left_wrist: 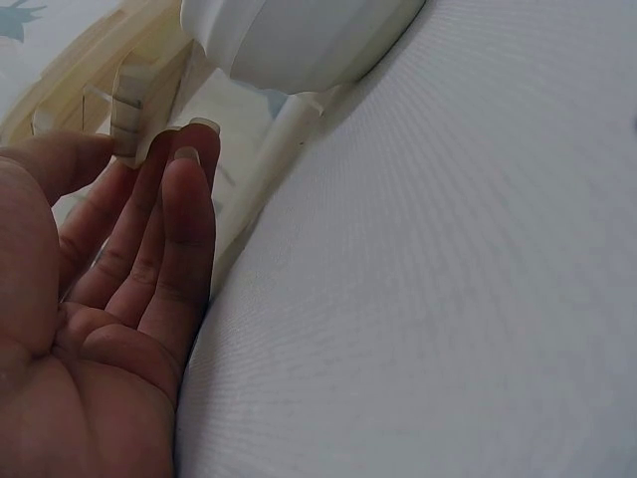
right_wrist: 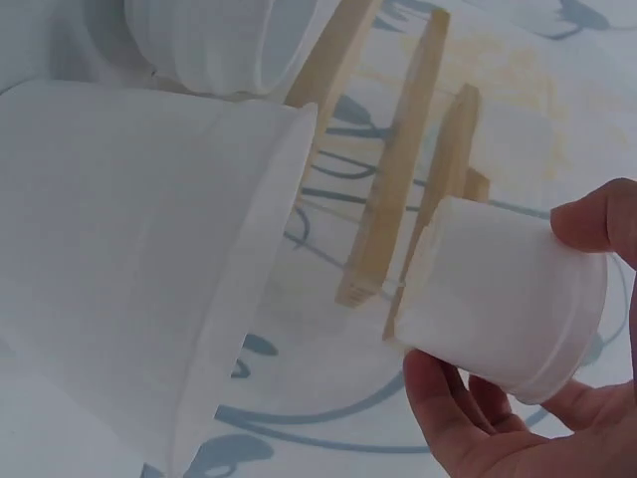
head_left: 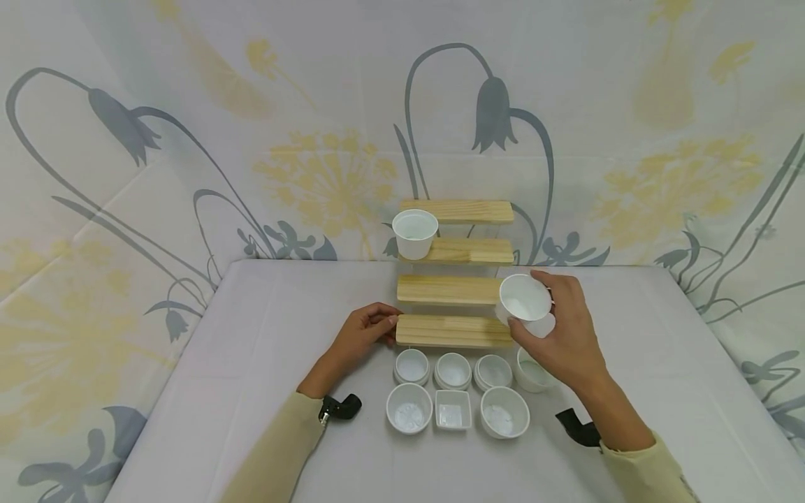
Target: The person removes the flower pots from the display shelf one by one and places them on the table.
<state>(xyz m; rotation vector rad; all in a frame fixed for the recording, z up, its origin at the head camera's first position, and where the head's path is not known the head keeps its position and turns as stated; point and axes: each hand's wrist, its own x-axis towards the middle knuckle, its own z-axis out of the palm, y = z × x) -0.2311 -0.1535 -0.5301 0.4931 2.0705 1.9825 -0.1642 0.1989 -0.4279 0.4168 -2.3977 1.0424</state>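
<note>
My right hand holds a white cup between thumb and fingers, in front of the right end of a stepped wooden shelf stand. In the right wrist view this cup has a smooth side and a raised rim band. At the stand's lower left, my left hand pinches the end of the lowest board; in the left wrist view the thumb and fingertips meet at that board end. Another white cup stands at the left on an upper board.
In front of the stand, several small white bowls sit in two rows, among them a round bowl, a square dish and another round bowl. One cup is partly hidden by the right hand. Patterned cloth hangs behind the table.
</note>
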